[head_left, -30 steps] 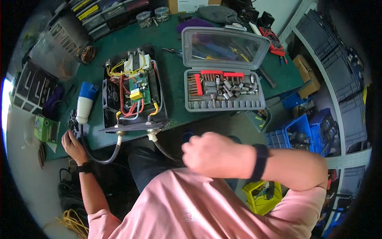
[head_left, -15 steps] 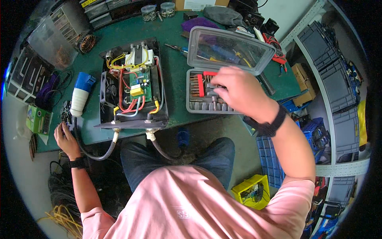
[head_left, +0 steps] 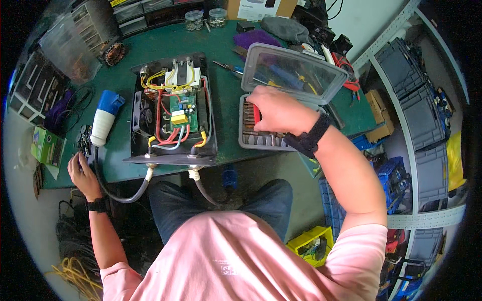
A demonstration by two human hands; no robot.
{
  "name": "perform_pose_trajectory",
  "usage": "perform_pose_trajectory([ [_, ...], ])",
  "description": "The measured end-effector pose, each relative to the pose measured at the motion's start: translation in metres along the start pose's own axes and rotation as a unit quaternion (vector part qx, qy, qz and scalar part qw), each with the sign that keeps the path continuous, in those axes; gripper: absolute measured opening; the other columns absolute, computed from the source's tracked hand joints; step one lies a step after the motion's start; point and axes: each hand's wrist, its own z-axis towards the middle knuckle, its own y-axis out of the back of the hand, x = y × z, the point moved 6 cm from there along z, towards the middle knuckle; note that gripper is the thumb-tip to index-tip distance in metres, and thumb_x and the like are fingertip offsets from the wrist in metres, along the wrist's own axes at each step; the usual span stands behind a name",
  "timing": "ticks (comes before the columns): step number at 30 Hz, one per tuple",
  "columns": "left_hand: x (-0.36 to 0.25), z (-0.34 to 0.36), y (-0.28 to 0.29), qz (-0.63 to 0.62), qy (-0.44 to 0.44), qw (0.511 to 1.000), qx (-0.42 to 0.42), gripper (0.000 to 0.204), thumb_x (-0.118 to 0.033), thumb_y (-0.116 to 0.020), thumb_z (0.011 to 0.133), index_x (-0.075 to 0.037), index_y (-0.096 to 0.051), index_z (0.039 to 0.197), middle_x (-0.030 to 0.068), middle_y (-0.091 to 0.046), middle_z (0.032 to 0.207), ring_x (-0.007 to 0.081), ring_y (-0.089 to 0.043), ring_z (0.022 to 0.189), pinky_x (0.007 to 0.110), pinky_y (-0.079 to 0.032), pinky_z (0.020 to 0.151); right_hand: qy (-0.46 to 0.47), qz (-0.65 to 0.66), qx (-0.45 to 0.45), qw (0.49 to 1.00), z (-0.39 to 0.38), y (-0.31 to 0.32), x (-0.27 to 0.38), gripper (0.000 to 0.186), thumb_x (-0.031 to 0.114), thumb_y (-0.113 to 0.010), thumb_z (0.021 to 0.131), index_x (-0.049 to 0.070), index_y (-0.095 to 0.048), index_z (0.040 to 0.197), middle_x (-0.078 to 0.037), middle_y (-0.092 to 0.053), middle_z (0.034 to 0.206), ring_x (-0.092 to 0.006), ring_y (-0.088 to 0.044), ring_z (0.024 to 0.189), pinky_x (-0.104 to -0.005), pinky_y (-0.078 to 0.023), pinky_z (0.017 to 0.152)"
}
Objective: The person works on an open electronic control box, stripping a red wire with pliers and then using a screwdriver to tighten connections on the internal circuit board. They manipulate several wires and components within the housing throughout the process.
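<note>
Reaching farther left: right hand (head_left: 283, 110) at red strip (head_left: 257, 113)

White letters (head_left: 225, 270) stand on the pink shirt (head_left: 211, 241), dark print on a white label (head_left: 257, 11).

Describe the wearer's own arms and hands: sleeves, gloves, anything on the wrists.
The left hand and right hand wear no gloves. A black band circles the left wrist; a wider black cuff circles the right. Both forearms are bare below short pink sleeves.
</note>
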Motion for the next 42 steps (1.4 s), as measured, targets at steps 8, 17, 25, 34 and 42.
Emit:
perform_pose_trajectory([
  [8,0.002,-0.001,-0.001,-0.007,-0.007,1.000,-0.017,0.022,-0.016,-0.057,0.097,0.003,-0.065,0.103,0.0166,-0.064,0.103,0.0319,-0.059,0.097,0.039,-0.046,0.087,0.007,0.026,-0.042,0.999,-0.001,0.005,-0.004,0.046,0.017,-0.082,0.061,0.001,-0.063,0.100,-0.017,-0.058,0.101,-0.0371,-0.058,0.100,-0.0428,-0.048,0.088],
  [17,-0.037,0.011,0.066,-0.103,0.024,0.989,-0.104,0.020,-0.012,-0.055,0.098,0.004,-0.065,0.107,0.0127,-0.064,0.107,0.0218,-0.059,0.098,0.033,-0.046,0.089,-0.049,0.207,0.008,0.977,-0.010,0.010,-0.018,0.029,0.006,-0.076,0.071,0.000,-0.059,0.094,-0.008,-0.061,0.078,-0.0190,-0.061,0.075,-0.0329,-0.048,0.070],
  [25,-0.178,-0.007,0.081,-0.338,-0.016,0.937,0.083,0.014,0.002,-0.060,0.088,0.004,-0.064,0.101,0.0080,-0.061,0.101,0.0143,-0.057,0.092,0.027,-0.046,0.085,-0.058,0.444,-0.141,0.883,-0.041,0.026,0.003,0.014,-0.002,-0.071,0.082,0.004,-0.061,0.090,0.003,-0.061,0.081,-0.0053,-0.057,0.075,-0.0217,-0.047,0.066],
  [34,-0.291,-0.049,0.018,-0.623,0.122,0.688,0.351,0.053,0.009,-0.066,0.083,0.005,-0.047,0.132,0.0074,-0.063,0.102,0.0106,-0.063,0.090,0.026,-0.052,0.084,0.132,0.651,-0.173,0.727,-0.041,0.023,0.110,0.018,-0.007,-0.066,0.087,0.003,-0.058,0.099,-0.003,-0.064,0.096,-0.0076,-0.062,0.084,-0.0221,-0.052,0.075],
  [42,-0.280,-0.050,0.022,-0.645,0.178,0.680,0.300,0.029,0.000,-0.069,0.087,0.002,-0.063,0.116,0.0053,-0.068,0.103,0.0092,-0.064,0.091,0.024,-0.053,0.079,0.141,0.737,-0.102,0.653,-0.024,0.002,0.150,0.015,-0.009,-0.064,0.088,-0.001,-0.057,0.099,-0.009,-0.063,0.102,-0.0138,-0.064,0.090,-0.0293,-0.056,0.080],
])
